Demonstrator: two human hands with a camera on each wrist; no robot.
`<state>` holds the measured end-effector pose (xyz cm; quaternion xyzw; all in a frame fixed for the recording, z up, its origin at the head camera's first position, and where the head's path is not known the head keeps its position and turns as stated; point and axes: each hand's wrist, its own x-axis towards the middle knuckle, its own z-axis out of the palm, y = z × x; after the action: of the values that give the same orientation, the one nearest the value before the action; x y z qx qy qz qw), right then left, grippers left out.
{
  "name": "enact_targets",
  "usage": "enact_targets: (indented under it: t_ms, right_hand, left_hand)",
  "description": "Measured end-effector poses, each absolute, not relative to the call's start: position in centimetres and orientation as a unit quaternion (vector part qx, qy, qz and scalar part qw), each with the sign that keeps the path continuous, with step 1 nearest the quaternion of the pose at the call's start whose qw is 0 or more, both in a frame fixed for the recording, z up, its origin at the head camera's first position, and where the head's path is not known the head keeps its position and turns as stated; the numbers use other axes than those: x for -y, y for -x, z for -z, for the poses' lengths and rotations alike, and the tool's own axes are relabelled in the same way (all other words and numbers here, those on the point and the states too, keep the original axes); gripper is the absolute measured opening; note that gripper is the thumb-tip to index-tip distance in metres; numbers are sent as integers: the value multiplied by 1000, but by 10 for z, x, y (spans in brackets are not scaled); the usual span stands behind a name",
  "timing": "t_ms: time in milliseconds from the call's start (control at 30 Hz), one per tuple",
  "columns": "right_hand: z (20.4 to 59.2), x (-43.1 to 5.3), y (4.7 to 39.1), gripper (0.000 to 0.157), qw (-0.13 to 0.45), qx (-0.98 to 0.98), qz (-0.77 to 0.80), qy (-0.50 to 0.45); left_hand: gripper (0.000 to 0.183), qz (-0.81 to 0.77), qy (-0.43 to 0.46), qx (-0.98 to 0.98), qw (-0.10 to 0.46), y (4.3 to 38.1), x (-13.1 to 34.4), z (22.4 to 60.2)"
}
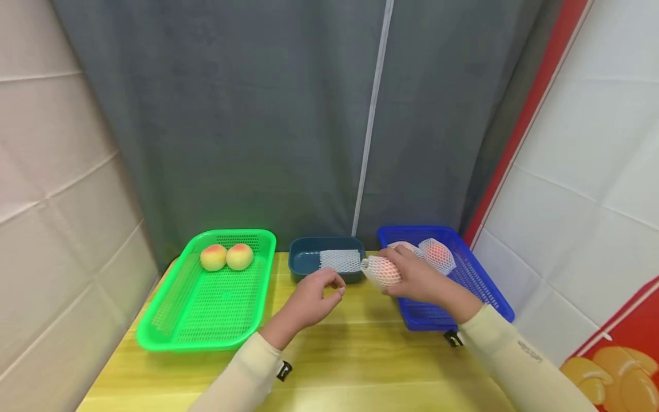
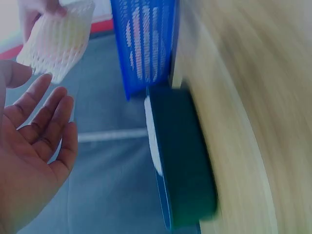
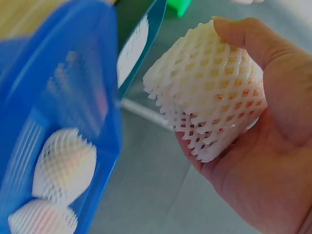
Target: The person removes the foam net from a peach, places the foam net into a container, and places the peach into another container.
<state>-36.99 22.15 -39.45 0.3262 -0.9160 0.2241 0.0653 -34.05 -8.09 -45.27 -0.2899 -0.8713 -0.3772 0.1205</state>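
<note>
My right hand (image 1: 414,276) grips a peach in a white foam net sleeve (image 3: 214,87), its thumb on one side and fingers behind, at the near left edge of the blue basket (image 1: 432,320). Nothing is in my left hand (image 1: 315,298), whose fingers are loosely bent, in front of the dark teal bin (image 1: 304,263). In the left wrist view its fingertips (image 2: 46,78) are just below the sleeved peach. Two more netted peaches (image 3: 66,165) lie in the blue basket. A stack of flat foam nets (image 1: 340,260) lies in the teal bin.
On the left of the wooden table (image 1: 329,366) stands a green basket (image 1: 206,347) with two bare peaches (image 1: 226,257) at its far end. A grey curtain (image 1: 257,126) hangs behind the table, and white walls (image 1: 582,171) flank it.
</note>
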Motion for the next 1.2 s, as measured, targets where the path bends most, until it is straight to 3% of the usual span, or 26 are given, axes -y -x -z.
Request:
enact_targets:
  t_ms: [500, 1200]
  right_hand:
    - [412, -153, 357, 75, 19, 890, -231, -393]
    - [440, -120, 350, 74, 18, 896, -210, -391]
  left_hand:
    - [4, 437, 199, 870, 110, 330, 151, 450]
    - [9, 452, 203, 861, 115, 328, 162, 455]
